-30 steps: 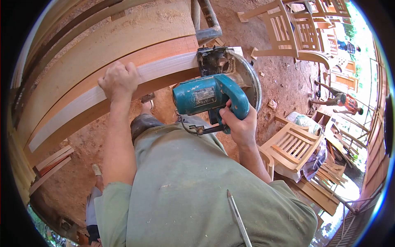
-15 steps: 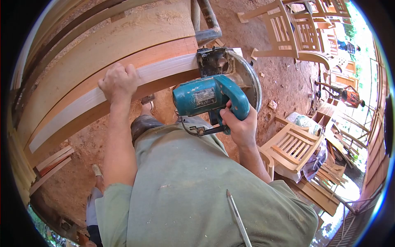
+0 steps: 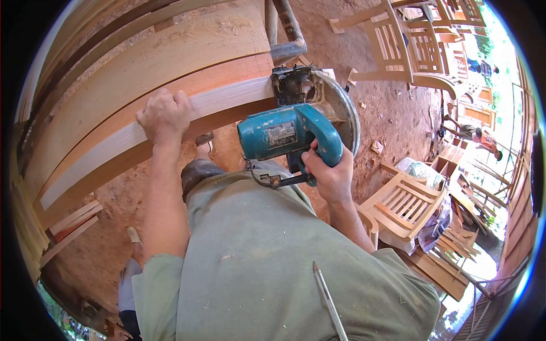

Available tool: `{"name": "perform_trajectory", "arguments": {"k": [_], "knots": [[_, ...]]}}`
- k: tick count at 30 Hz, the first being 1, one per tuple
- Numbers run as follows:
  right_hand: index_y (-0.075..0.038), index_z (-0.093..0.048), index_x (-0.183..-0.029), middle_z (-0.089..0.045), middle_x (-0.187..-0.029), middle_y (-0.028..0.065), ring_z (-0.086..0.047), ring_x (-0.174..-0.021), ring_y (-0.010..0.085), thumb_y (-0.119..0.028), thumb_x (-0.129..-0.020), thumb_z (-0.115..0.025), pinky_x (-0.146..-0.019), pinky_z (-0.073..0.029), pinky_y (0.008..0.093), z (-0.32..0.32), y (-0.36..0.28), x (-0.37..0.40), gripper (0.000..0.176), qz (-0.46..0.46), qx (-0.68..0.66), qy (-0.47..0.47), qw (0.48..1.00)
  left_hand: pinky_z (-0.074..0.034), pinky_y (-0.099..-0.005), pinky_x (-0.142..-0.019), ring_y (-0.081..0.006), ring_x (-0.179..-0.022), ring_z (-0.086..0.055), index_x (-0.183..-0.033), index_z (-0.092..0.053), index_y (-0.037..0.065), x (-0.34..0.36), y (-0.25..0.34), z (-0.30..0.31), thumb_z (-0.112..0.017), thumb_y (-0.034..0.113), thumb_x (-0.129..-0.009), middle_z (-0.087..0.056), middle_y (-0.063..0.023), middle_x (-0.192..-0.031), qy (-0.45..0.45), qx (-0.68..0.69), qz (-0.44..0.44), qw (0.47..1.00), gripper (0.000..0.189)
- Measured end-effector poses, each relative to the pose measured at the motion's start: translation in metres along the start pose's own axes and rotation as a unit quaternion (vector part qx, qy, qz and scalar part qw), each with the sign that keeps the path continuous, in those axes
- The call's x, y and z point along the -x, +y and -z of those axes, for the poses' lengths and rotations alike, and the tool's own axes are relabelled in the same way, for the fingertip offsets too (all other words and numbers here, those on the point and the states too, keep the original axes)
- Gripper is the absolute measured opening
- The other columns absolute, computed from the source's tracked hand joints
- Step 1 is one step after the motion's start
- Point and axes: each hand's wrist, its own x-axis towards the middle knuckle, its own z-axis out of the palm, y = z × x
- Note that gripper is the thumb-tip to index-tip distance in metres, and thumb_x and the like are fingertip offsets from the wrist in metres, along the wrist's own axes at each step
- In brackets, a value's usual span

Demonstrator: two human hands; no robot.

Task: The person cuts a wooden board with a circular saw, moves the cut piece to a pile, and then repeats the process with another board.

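Note:
My right hand (image 3: 330, 169) is wrapped round the rear handle of a teal circular saw (image 3: 278, 134). The saw's base sits across the right end of a long, pale wooden board (image 3: 227, 92), with its round guard on the far right side. The blade itself is hidden. On the same board, well left of the saw, my left hand (image 3: 165, 115) is closed, knuckles up, its fingers curled over the wood. A reddish plank (image 3: 233, 70) and a wider plank (image 3: 205, 37) lie alongside. The saw's cord runs out below the handle.
A metal pipe frame (image 3: 288, 50) stands beyond the planks. Slatted wooden chairs (image 3: 392, 45) are at upper right, another chair (image 3: 404, 204) at lower right. A person (image 3: 478, 136) is in the right background; another person's leg (image 3: 132, 284) shows at lower left. Offcuts (image 3: 71, 224) lie left.
The saw and my right hand have shifted very slightly left. My left hand stays in place. The person in the right background has changed posture.

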Motion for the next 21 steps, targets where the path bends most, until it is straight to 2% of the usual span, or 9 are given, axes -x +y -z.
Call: {"name": "perform_trajectory", "arguments": {"k": [8, 21], "knots": [[-0.001, -0.061, -0.090, -0.059, -0.076, -0.0023, -0.054, -0.071, 0.0046, -0.001, -0.080, -0.071, -0.064, -0.045, 0.0219, 0.001, 0.005, -0.002, 0.014, 0.006, -0.006, -0.002, 1.000, -0.041, -0.0480, -0.085, -0.0339, -0.087, -0.066, -0.080, -0.068, 0.005, 0.003, -0.004, -0.002, -0.045, 0.032, -0.087, -0.070, -0.0185, -0.087, 0.004, 0.010, -0.020, 1.000, 0.036], [-0.001, -0.062, -0.090, -0.059, -0.078, -0.0018, -0.055, -0.072, 0.0053, 0.000, -0.078, -0.075, -0.064, -0.046, 0.0222, -0.004, 0.011, -0.001, 0.018, 0.014, -0.020, 0.014, 1.000, -0.041, -0.0474, -0.086, -0.0326, -0.090, -0.066, -0.082, -0.068, 0.006, 0.004, -0.002, 0.003, -0.045, 0.033, -0.087, -0.070, -0.0163, -0.089, -0.008, 0.010, -0.020, 1.000, 0.036]]}}
